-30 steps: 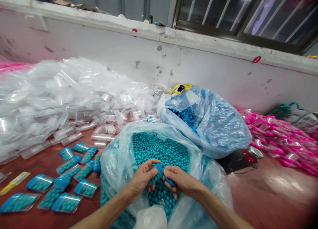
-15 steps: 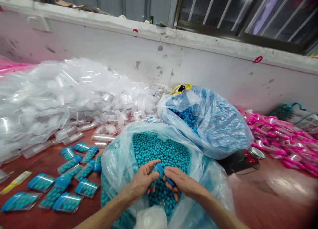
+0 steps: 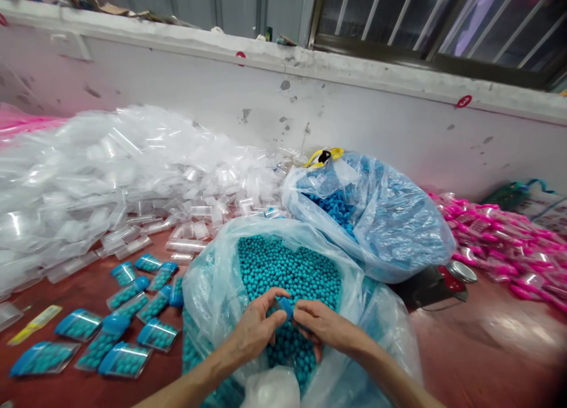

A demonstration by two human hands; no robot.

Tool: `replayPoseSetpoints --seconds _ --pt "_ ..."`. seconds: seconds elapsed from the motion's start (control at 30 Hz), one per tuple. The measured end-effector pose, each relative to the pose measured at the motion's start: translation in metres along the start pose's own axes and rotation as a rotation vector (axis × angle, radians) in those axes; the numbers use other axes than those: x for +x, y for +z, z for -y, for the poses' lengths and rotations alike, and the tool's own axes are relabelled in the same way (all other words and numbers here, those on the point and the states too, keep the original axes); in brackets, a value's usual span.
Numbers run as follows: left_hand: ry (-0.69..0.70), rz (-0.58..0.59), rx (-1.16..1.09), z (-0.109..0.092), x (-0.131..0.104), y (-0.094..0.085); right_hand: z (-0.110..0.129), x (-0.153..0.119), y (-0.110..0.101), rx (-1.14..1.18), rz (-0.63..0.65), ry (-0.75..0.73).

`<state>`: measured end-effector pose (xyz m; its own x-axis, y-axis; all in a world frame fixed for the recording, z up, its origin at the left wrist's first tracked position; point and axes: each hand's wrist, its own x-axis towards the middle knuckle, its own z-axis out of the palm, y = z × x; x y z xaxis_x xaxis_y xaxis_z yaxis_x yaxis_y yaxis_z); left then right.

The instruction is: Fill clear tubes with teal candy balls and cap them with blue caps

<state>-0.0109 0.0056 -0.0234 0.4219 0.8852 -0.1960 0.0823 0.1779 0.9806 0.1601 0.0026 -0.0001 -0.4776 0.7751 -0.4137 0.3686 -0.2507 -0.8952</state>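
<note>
Above an open plastic bag of teal beads, my two hands meet. My left hand is closed round a small clear container, mostly hidden by the fingers, with its blue cap showing between the hands. The fingers of my right hand pinch at the cap's edge; what else lies inside them is hidden. To the left, several filled containers with teal beads and blue caps lie on the red table.
Clear empty containers form a large heap at the left. A bag of blue caps stands behind the beads. Pink packed items are piled at the right, near a dark device. A yellow-handled tool lies far left.
The second blue piece under my right fingers no longer shows. My hands have drawn slightly closer round the cap, and the left thumb covers more of the container. The view has shifted slightly.
</note>
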Motion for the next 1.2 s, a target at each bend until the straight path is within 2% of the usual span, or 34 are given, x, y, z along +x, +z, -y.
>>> replayPoseSetpoints --seconds 0.1,0.2,0.3,0.4,0.47,0.53,0.6,0.73,0.8,0.93,1.07,1.2 --pt "-0.083 -0.001 -0.092 0.000 0.001 -0.004 0.003 0.000 0.001 0.322 -0.112 0.042" --pt "-0.096 0.001 -0.114 -0.002 0.001 -0.003 0.006 0.001 0.000 0.412 -0.191 -0.043" --pt "-0.100 0.046 -0.101 -0.003 -0.001 0.003 0.012 0.001 -0.003 0.164 -0.231 -0.133" --pt "-0.119 -0.002 -0.110 0.000 -0.004 0.009 0.019 -0.003 -0.004 -0.243 -0.316 -0.267" --pt "-0.115 -0.043 -0.123 0.001 -0.005 0.010 0.022 -0.006 0.001 -0.375 -0.303 -0.321" --pt "-0.085 -0.088 -0.153 0.000 -0.005 0.010 0.022 -0.008 0.010 -0.356 -0.222 -0.288" --pt "-0.026 -0.136 -0.182 -0.003 -0.005 0.009 0.018 -0.008 0.023 -0.347 -0.197 -0.210" --pt "0.058 -0.092 -0.226 -0.011 -0.006 0.009 0.009 -0.003 0.042 -0.514 -0.343 -0.122" --pt "0.074 -0.071 -0.252 -0.013 -0.007 0.011 0.008 0.000 0.046 -0.596 -0.409 -0.188" --pt "0.096 -0.107 -0.252 -0.014 -0.010 0.016 0.009 0.002 0.048 -0.690 -0.521 -0.373" --pt "0.048 -0.146 -0.236 -0.022 -0.012 0.022 0.004 0.003 0.051 -0.661 -0.555 -0.449" --pt "0.074 -0.151 -0.226 -0.027 -0.012 0.024 -0.008 0.005 0.056 -0.642 -0.608 -0.475"
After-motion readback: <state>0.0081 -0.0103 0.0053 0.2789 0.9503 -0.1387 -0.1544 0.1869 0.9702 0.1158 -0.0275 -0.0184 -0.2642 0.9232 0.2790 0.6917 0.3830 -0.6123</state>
